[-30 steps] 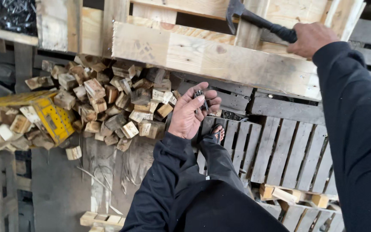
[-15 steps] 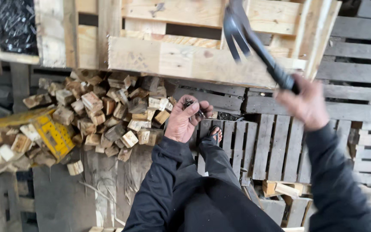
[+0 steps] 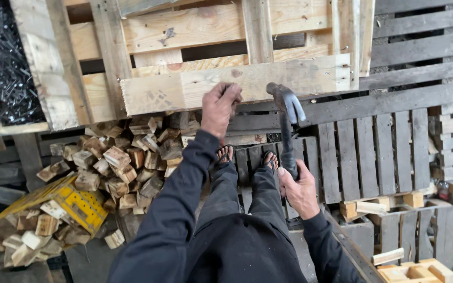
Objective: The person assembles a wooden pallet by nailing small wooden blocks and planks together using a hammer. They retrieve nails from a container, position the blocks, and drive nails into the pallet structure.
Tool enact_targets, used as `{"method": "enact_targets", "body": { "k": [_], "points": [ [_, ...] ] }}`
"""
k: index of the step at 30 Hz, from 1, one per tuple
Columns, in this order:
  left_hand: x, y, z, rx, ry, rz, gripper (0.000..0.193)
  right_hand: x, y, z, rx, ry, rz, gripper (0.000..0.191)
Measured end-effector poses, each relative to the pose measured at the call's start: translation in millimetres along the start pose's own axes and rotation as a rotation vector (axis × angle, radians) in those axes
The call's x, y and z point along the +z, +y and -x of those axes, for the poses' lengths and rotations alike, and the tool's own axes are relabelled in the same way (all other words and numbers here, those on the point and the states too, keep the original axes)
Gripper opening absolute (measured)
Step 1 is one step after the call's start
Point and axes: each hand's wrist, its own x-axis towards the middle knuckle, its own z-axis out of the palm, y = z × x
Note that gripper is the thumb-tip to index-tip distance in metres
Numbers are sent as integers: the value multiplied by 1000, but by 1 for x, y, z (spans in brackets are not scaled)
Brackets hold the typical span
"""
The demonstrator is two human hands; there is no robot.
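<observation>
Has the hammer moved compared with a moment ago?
Yes. The hammer has come down: its head was up above the pale front plank before, and is now level with that plank, near the left hand.

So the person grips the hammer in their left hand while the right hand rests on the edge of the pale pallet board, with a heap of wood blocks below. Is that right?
Not quite: the hands are swapped. In the head view the right hand grips the hammer, and the left hand rests on the edge of the pale pallet board. The heap of wood blocks does lie below.
</observation>
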Motion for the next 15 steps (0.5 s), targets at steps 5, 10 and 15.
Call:
{"method": "enact_targets", "body": {
  "k": [5,10,15],
  "points": [
    [-3,-3,-48,509,-132,-576,17,14,9,-13,82,68,-12,21],
    [-5,-7,-51,561,-142,-691,15,14,7,-25,123,63,151,25],
    [-3,1,-48,596,-173,-692,15,15,-20,-16,52,100,462,24]
  ]
}}
